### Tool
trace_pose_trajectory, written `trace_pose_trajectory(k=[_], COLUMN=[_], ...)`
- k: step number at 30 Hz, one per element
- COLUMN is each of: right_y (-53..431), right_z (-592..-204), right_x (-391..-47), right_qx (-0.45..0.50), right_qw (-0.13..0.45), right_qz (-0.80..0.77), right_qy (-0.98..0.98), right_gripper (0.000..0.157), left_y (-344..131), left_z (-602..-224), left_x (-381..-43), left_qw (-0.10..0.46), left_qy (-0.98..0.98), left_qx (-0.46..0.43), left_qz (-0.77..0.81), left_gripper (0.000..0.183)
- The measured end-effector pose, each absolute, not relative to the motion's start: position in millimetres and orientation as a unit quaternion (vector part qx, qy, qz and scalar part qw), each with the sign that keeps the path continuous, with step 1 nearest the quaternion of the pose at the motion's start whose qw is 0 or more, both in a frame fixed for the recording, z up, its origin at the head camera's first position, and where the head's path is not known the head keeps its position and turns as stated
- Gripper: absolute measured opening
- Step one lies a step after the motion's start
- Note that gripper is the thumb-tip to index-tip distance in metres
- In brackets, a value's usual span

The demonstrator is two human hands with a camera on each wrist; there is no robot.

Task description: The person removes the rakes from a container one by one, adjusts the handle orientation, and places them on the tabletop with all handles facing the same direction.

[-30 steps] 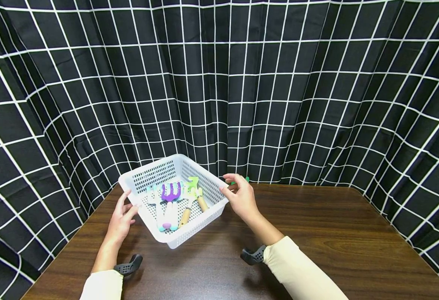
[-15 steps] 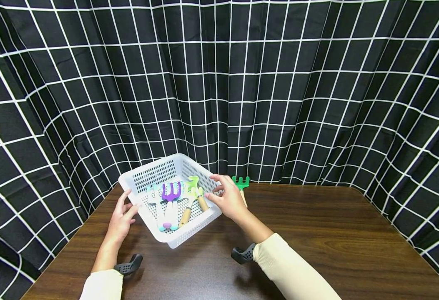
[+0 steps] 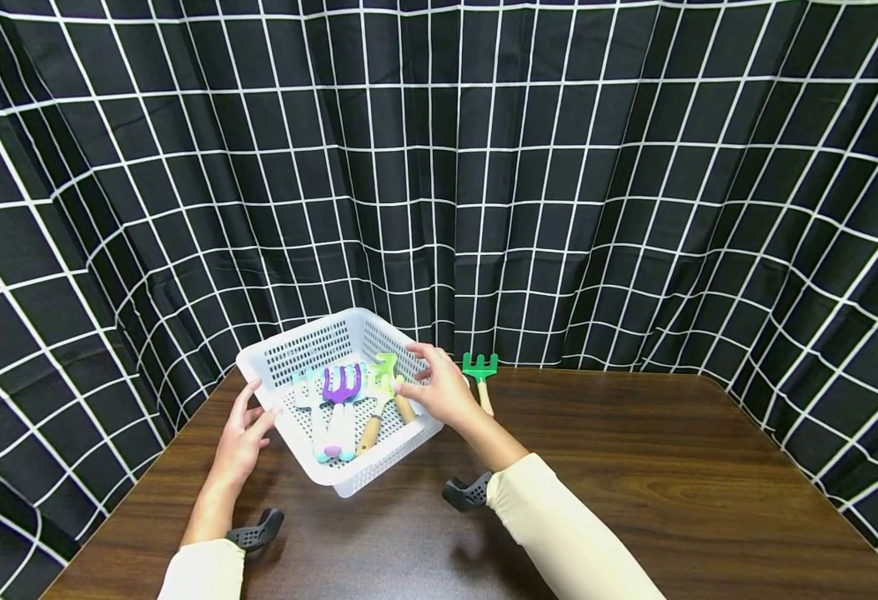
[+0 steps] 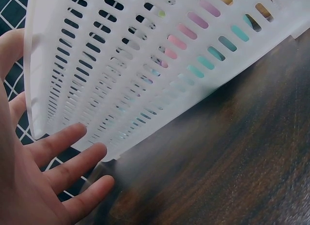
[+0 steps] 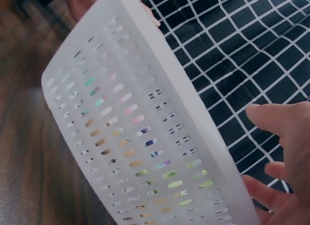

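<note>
A white perforated plastic basket (image 3: 311,477) stands at the left of the table. My left hand (image 3: 240,442) holds its left corner, thumb and a finger at the rim, other fingers (image 4: 72,172) spread below it in the left wrist view. Over the basket's right rim is my right hand (image 3: 446,393), thumb and fingers apart; in the right wrist view its thumb (image 5: 271,116) stands clear of the rim and the other fingertips are partly hidden. Inside lie small hand forks: a purple fork (image 3: 343,385), pale blue and white tools (image 3: 317,425), and light green ones with tan handles (image 3: 370,433).
A green hand rake (image 3: 479,367) with a pale handle lies on the brown wooden table (image 3: 634,467), just right of the basket. A black curtain (image 3: 559,183) with a white grid hangs behind. Each wrist wears a black band (image 3: 257,531).
My right hand has moved left, from the basket's right corner to over its right side, uncovering the green hand rake. The left hand and basket have stayed in place.
</note>
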State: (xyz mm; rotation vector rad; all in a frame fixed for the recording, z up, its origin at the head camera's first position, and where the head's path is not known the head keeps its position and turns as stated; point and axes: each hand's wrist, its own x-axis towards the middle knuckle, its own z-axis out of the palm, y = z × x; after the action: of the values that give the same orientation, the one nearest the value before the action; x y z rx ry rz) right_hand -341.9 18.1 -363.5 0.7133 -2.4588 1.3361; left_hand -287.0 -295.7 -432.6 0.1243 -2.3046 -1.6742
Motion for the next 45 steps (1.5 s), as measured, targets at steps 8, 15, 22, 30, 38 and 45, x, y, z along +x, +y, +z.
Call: trace_pose_trajectory(k=[8, 15, 22, 30, 38, 45], right_y=[11.2, 6.0, -1.8, 0.5, -1.9, -6.6], right_z=[-357.4, -356.5, -354.4, -359.5, -361.6, -362.1], right_x=[-349.6, -356.5, -363.6, -370.2, -374.3, -375.1], right_qx=[0.266, 0.267, 0.277, 0.314, 0.325, 0.325], right_qw=[0.062, 0.056, 0.015, -0.026, -0.058, -0.098], right_qz=[0.390, 0.343, 0.325, 0.283, 0.209, 0.167], right_qy=[-0.880, -0.899, -0.904, -0.906, -0.921, -0.926], right_gripper=[0.067, 0.067, 0.066, 0.062, 0.059, 0.059], left_y=[-294.5, -294.0, -297.1, -295.0, -294.0, -292.9], left_z=[-432.8, -431.8, -430.8, -432.2, -431.2, -430.9], left_x=[-287.0, -286.9, -283.9, -285.7, -284.9, -285.3], left_qw=[0.148, 0.143, 0.144, 0.144, 0.135, 0.139], left_qy=[-0.798, -0.793, -0.796, -0.798, -0.794, -0.796], left_qx=[0.038, 0.036, 0.043, 0.039, 0.039, 0.041], left_qz=[-0.583, -0.591, -0.587, -0.584, -0.592, -0.588], left_gripper=[0.068, 0.069, 0.068, 0.069, 0.071, 0.070])
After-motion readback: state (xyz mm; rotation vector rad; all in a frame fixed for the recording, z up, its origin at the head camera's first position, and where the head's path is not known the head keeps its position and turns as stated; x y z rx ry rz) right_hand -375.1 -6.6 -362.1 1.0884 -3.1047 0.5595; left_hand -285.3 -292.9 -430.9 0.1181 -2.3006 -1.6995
